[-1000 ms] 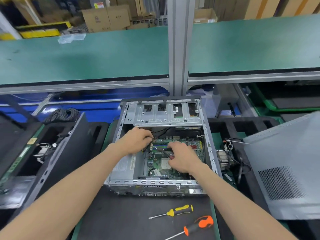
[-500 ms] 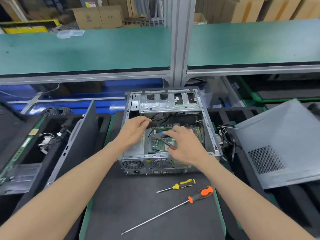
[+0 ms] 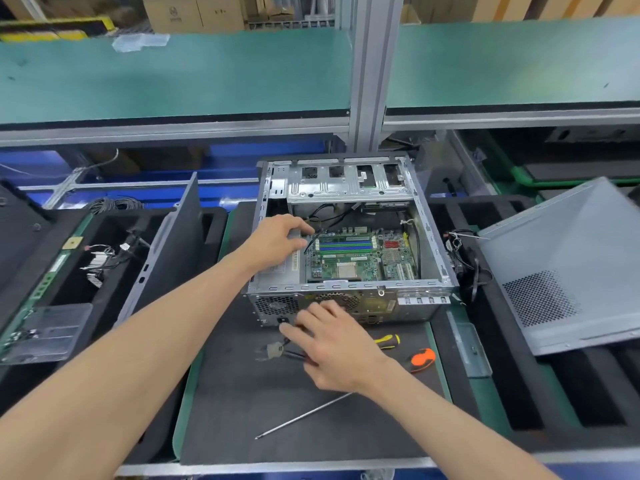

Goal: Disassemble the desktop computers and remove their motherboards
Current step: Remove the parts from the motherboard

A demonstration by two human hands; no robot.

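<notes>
Right hand [image 3: 337,351] out of case [image 3: 349,289] (now over mat [image 3: 242,410]), with pliers [image 3: 287,353].

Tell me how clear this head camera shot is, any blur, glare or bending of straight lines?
Head view: mostly sharp on the motherboard; the right hand and the small tool under it are slightly motion-blurred; wide-angle distortion bows the green shelf edge and tilts the grey side panel; lighting is even, with only a mild sheen on the open case.

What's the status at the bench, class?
Left hand on power supply inside case. Right hand setting pliers on mat. Motherboard still mounted, cables attached.
</notes>
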